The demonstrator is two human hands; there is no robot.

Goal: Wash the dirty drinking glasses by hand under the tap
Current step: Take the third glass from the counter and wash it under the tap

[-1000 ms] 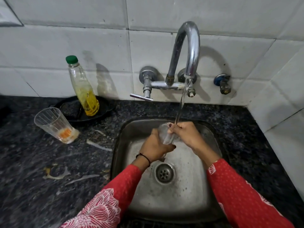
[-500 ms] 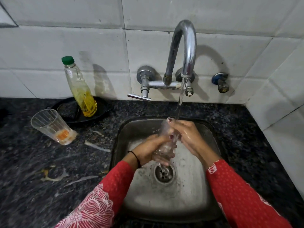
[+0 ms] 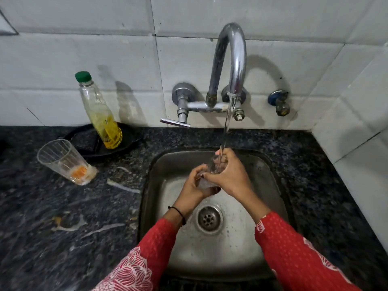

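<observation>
We are looking down at the dark speckled counter (image 3: 63, 238), where wet streaks are shining beside the steel sink (image 3: 273, 171). Over the basin the curved tap (image 3: 233, 57) is running, its stream (image 3: 225, 131) falling straight onto the clear glass (image 3: 206, 182) we are holding above the drain (image 3: 209, 219). Our right hand (image 3: 228, 175) is wrapping over the glass from above, fingers closed around it; our left hand (image 3: 194, 184) is cupping it from below, gripping its lower part. Off to the left a dirty glass (image 3: 63, 160) is standing on the counter with orange residue at its bottom, near a green-capped bottle (image 3: 98, 112) that is sitting on a black plate (image 3: 84, 141).
</observation>
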